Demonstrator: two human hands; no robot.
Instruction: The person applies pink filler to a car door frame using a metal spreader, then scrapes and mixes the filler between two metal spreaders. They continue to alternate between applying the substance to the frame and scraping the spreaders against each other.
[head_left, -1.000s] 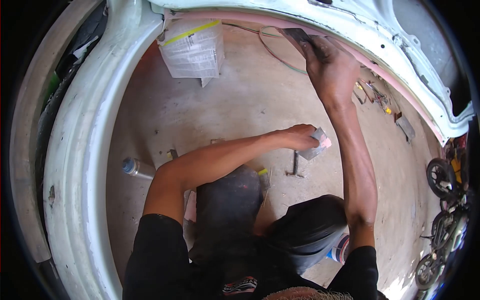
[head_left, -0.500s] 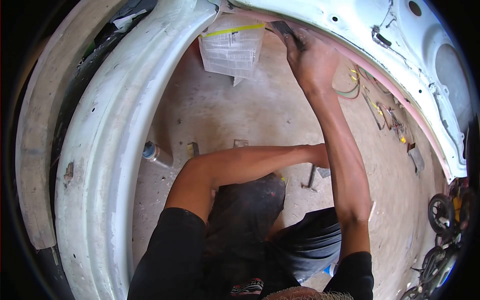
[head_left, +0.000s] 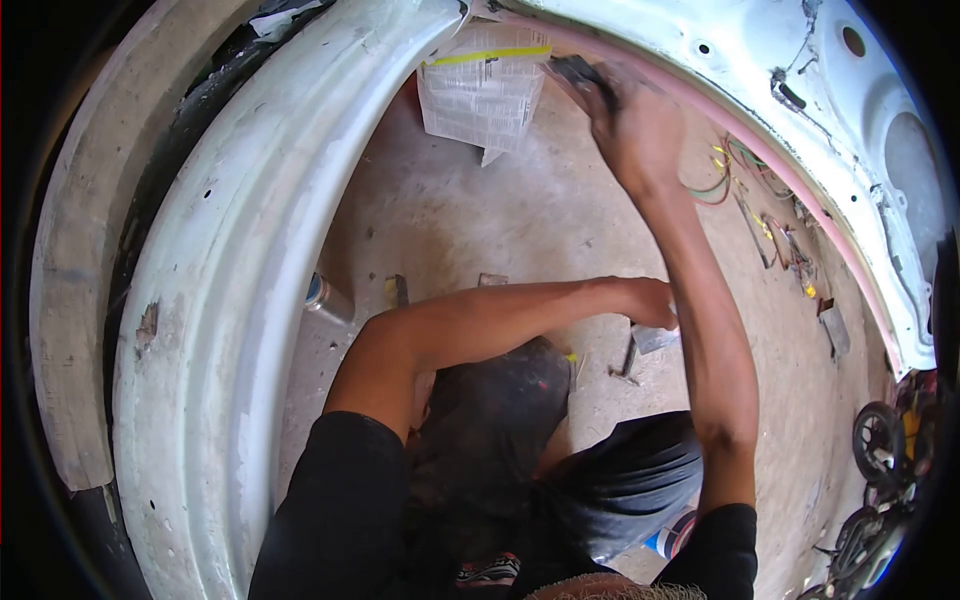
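My right hand (head_left: 645, 130) is raised by the pink-edged rim of a pale car body panel (head_left: 735, 60). Its fingers are closed on a dark flat tool (head_left: 580, 75), though motion blurs the fingertips. My left arm reaches across, under the right forearm. At its end, my left hand (head_left: 645, 300) is closed, with a grey flat plate (head_left: 655, 339) showing just below the fingers; the right forearm hides part of this grip. Beside the plate, a dark hammer-shaped tool (head_left: 627, 364) lies on the floor.
A curved pale body section (head_left: 230, 270) rises on the left. Newspaper masking (head_left: 480, 95) with yellow tape hangs at the top. On the concrete floor are a can (head_left: 328, 300), hoses (head_left: 790, 255), and a flat scraper (head_left: 833, 328). A small wheeled vehicle (head_left: 880, 445) stands at right.
The view has shifted slightly. My right hand has moved a little down and right with the dark tool. My left hand has shifted right, and more of the grey plate shows.
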